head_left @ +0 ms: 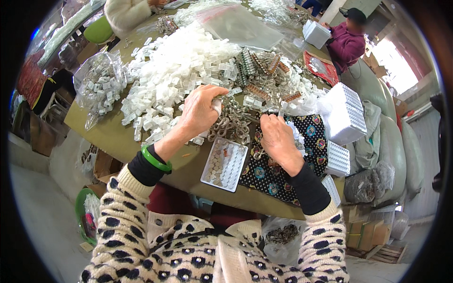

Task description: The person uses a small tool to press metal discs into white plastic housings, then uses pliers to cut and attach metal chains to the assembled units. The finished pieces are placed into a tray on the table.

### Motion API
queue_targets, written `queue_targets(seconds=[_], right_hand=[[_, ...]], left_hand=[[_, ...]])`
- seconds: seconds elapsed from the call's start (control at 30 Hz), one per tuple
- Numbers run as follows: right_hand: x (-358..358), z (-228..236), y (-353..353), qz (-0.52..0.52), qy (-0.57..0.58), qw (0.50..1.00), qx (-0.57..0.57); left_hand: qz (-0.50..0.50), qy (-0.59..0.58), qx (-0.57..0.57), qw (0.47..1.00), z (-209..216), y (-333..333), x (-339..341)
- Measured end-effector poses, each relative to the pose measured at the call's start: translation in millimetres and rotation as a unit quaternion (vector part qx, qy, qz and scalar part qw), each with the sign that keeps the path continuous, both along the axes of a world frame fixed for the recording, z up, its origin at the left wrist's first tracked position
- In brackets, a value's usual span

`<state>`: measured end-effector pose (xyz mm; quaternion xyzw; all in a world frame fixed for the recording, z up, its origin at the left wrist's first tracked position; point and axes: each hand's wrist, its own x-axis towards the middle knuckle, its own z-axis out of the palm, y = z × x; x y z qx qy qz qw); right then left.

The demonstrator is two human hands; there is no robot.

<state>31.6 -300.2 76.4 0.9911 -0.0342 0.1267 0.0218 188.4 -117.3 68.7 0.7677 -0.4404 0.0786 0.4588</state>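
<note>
My left hand (202, 111) is curled over the front of the pile, its fingers closed on a small white plastic piece (217, 106). To its right, my right hand (278, 139) is over a dark patterned cloth (258, 173), fingertips pressed together; what they grip is too small to tell. Tangled metal links (232, 126) lie between the hands. Just in front of these sits a white tray (231, 185) with round pockets, its left part filled with pale round pieces (215, 165). Beyond my hands rises a large heap of white plastic pieces (177, 61).
White trays (347, 113) stand stacked at the right table edge. Coiled metal strips (257, 70) and a clear plastic bag (240, 26) lie farther back. A filled clear bag (100, 85) sits at left. A person in purple (348, 45) is at the far right, another in a pale fluffy sleeve (126, 16) far left.
</note>
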Motion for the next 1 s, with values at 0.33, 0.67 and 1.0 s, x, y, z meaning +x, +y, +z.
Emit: queue_targets(seconds=[0.33, 0.67, 1.0], right_hand=[[-50.4, 32.2, -26.9, -0.043, -0.095, 0.937, 0.332], [-81.8, 22.5, -48.0, -0.107, -0.07, 0.917, 0.378], [-77.0, 16.0, -52.0, -0.132, -0.044, 0.906, 0.4]], left_hand=[[-0.114, -0.16, 0.097, 0.976, -27.4, -135.9, 18.4], [-0.093, -0.145, 0.051, 0.984, -39.2, -165.6, 45.6], [-0.094, 0.494, -0.305, 0.808, 28.2, -145.8, 75.3]])
